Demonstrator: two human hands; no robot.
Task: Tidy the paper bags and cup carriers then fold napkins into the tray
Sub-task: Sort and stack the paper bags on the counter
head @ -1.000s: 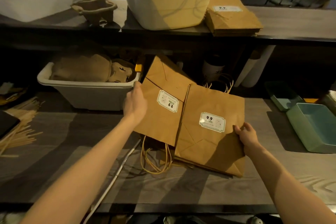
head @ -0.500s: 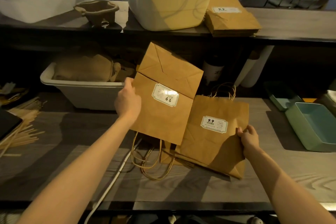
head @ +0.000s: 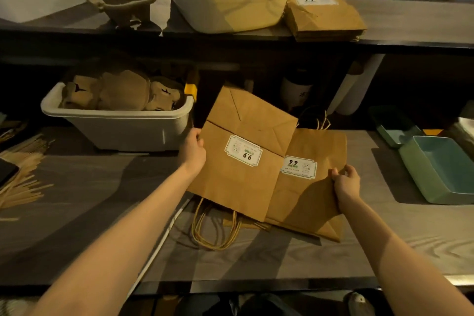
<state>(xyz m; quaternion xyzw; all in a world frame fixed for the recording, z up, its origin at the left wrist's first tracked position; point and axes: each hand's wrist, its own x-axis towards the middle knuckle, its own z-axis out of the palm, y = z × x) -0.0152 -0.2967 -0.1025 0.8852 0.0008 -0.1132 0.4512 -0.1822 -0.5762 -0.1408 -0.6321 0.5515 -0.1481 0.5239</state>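
My left hand [head: 193,147] pinches the left edge of a flat brown paper bag with an upside-down white label [head: 246,154] at centre frame, lifted and tilted over a second flat brown paper bag with an upright label [head: 311,185], whose right edge my right hand [head: 345,182] grips where it lies on the grey wood-grain counter [head: 77,213]. I judge the one-edge pinch the weak spot: the lifted bag could swing or slip, and its twisted paper handles [head: 215,226], trailing on the counter below, could snag the lower bag and drag it askew. Compared with half a second ago, the lifted bag has moved right and covers more of the lower one, while my right hand has barely shifted. The green rectangular tray [head: 441,169] waits at right.
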